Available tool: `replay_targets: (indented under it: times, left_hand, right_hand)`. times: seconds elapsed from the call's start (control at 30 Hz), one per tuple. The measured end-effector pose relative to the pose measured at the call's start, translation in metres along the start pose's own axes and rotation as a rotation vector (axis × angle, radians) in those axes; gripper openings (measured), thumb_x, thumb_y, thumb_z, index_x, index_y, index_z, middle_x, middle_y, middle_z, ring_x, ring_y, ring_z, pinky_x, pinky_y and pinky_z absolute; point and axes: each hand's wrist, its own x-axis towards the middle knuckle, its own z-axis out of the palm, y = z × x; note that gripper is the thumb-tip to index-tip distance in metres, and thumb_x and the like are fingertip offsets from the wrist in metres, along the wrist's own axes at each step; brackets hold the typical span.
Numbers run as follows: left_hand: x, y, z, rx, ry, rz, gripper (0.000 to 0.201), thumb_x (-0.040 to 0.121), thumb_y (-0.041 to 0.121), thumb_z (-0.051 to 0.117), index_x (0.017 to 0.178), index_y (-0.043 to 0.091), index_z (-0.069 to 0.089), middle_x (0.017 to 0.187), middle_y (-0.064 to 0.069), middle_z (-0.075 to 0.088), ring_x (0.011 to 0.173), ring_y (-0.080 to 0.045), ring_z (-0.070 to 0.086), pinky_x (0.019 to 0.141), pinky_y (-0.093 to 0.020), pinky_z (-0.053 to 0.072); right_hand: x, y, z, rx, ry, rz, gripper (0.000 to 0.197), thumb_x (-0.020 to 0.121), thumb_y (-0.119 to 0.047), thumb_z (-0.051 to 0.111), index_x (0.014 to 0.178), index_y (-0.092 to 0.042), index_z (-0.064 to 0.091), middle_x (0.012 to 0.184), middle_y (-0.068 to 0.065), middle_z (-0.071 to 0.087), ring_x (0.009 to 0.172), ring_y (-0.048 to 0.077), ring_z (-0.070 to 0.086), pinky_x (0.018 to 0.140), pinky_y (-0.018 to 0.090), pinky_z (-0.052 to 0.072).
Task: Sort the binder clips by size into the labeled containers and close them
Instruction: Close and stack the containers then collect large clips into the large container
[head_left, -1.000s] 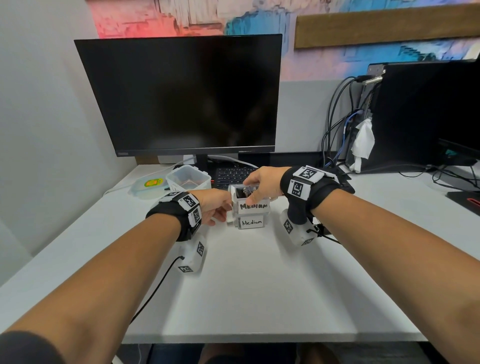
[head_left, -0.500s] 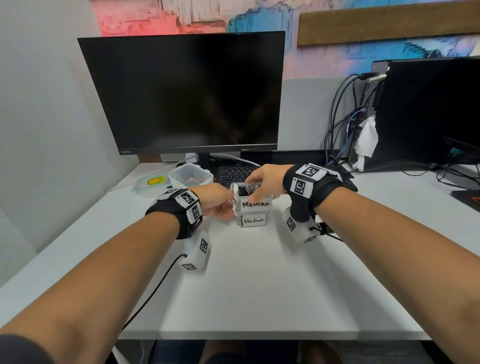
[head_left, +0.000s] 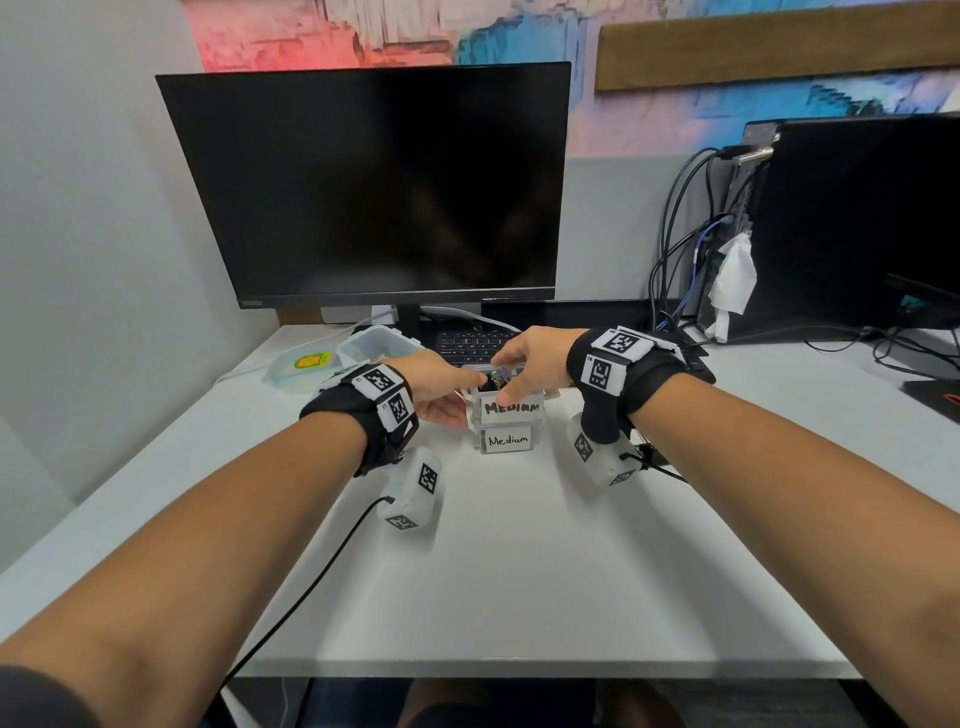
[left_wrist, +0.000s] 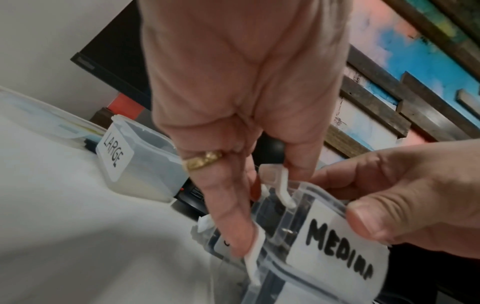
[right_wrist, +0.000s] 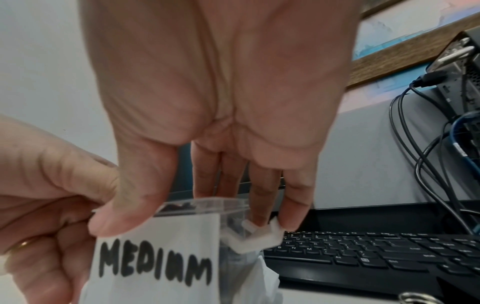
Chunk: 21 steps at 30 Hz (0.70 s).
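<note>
White desk (head_left: 519, 571) fills the near ground, a dark monitor (head_left: 374, 182) behind. Mid-desk stands a clear container labelled "MEDIUM" (head_left: 511, 408), stacked on a second box labelled "Medium" (head_left: 509, 441). From the head view, the left hand (head_left: 436, 387) holds the upper container's left side and the right hand (head_left: 530, 364) curls over its top. Only the left wrist view shows fingers (left_wrist: 233, 216) pressing a white side latch (left_wrist: 253, 259), and a ring. Only the right wrist view shows the thumb (right_wrist: 130, 205) and fingertips (right_wrist: 293, 205) pinching the lid (right_wrist: 205, 203) down. Dark binder clips (left_wrist: 272, 214) inside are blurred. Farther left sits an open container labelled "LARGE" (left_wrist: 140, 164).
</note>
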Motion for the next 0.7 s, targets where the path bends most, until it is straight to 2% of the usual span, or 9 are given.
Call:
replay_targets:
  times: [0.1, 0.2, 0.23, 0.3, 0.4, 0.47, 0.57, 0.63, 0.7]
  left_hand:
    - [-0.002, 0.006, 0.001, 0.037, -0.003, -0.001, 0.036, 0.090, 0.020, 0.064, 0.116, -0.005, 0.057, 0.098, -0.024, 0.070, 0.082, -0.028, 0.070, 0.083, -0.039, 0.058]
    - [-0.003, 0.010, 0.002, 0.061, -0.015, 0.011, 0.037, 0.091, 0.015, 0.061, 0.121, -0.006, 0.054, 0.099, -0.026, 0.070, 0.077, -0.029, 0.071, 0.072, -0.038, 0.060]
    - [-0.004, 0.011, 0.002, 0.063, -0.020, 0.015, 0.038, 0.091, 0.014, 0.060, 0.123, -0.006, 0.053, 0.100, -0.027, 0.070, 0.076, -0.029, 0.071, 0.069, -0.038, 0.061]
    - [-0.005, 0.012, 0.001, 0.060, -0.037, 0.015, 0.035, 0.092, 0.014, 0.060, 0.121, -0.005, 0.053, 0.101, -0.026, 0.070, 0.077, -0.029, 0.072, 0.070, -0.038, 0.061]
    - [-0.007, 0.013, 0.001, 0.064, -0.059, 0.010, 0.030, 0.093, 0.017, 0.060, 0.116, -0.002, 0.054, 0.102, -0.024, 0.070, 0.081, -0.028, 0.072, 0.071, -0.036, 0.061]
    - [-0.008, 0.012, 0.000, 0.067, -0.056, -0.005, 0.038, 0.093, 0.021, 0.060, 0.121, -0.003, 0.053, 0.103, -0.022, 0.071, 0.084, -0.026, 0.072, 0.068, -0.033, 0.061]
    - [-0.009, 0.009, -0.001, 0.042, -0.045, -0.021, 0.043, 0.093, 0.026, 0.061, 0.124, -0.003, 0.051, 0.107, -0.023, 0.069, 0.089, -0.027, 0.070, 0.078, -0.035, 0.059]
    - [-0.010, 0.008, -0.001, 0.017, -0.056, -0.028, 0.045, 0.095, 0.030, 0.056, 0.127, -0.001, 0.048, 0.112, -0.022, 0.066, 0.097, -0.029, 0.068, 0.089, -0.039, 0.055]
    - [-0.012, 0.008, -0.001, 0.004, -0.069, -0.036, 0.050, 0.098, 0.035, 0.049, 0.134, 0.001, 0.043, 0.120, -0.022, 0.063, 0.101, -0.030, 0.067, 0.092, -0.040, 0.053]
  right_hand:
    - [0.000, 0.000, 0.000, -0.002, -0.009, -0.004, 0.071, 0.079, -0.039, 0.073, 0.142, -0.025, 0.043, 0.134, -0.004, 0.056, 0.094, 0.016, 0.065, 0.078, 0.026, 0.053]
    - [-0.002, 0.000, -0.001, -0.011, 0.006, -0.020, 0.070, 0.079, -0.039, 0.074, 0.142, -0.024, 0.045, 0.133, -0.004, 0.056, 0.077, 0.009, 0.061, 0.070, 0.021, 0.049]
    - [-0.002, 0.000, -0.001, -0.011, 0.011, -0.023, 0.070, 0.079, -0.039, 0.074, 0.141, -0.024, 0.045, 0.133, -0.004, 0.056, 0.077, 0.009, 0.062, 0.071, 0.022, 0.049]
    - [-0.002, 0.000, -0.001, -0.005, 0.008, -0.021, 0.071, 0.078, -0.040, 0.074, 0.141, -0.024, 0.045, 0.134, -0.004, 0.056, 0.091, 0.014, 0.065, 0.079, 0.025, 0.052]
    - [-0.003, 0.000, -0.002, -0.004, -0.004, -0.018, 0.071, 0.079, -0.040, 0.074, 0.142, -0.025, 0.044, 0.133, -0.005, 0.057, 0.084, 0.012, 0.064, 0.070, 0.022, 0.050]
    - [-0.004, 0.000, -0.002, -0.001, -0.009, -0.019, 0.071, 0.079, -0.039, 0.074, 0.142, -0.024, 0.043, 0.133, -0.004, 0.056, 0.085, 0.010, 0.061, 0.071, 0.021, 0.047]
    - [-0.005, -0.001, -0.002, -0.009, -0.006, -0.018, 0.071, 0.080, -0.038, 0.073, 0.142, -0.023, 0.043, 0.134, -0.004, 0.055, 0.088, 0.008, 0.057, 0.078, 0.022, 0.045]
    - [-0.006, -0.003, -0.002, -0.016, -0.009, -0.004, 0.071, 0.080, -0.039, 0.073, 0.142, -0.024, 0.043, 0.133, -0.004, 0.056, 0.096, 0.013, 0.061, 0.084, 0.025, 0.049]
    - [-0.006, -0.003, -0.001, -0.024, -0.014, 0.006, 0.071, 0.080, -0.039, 0.073, 0.142, -0.024, 0.043, 0.132, -0.003, 0.056, 0.106, 0.019, 0.063, 0.091, 0.030, 0.051]
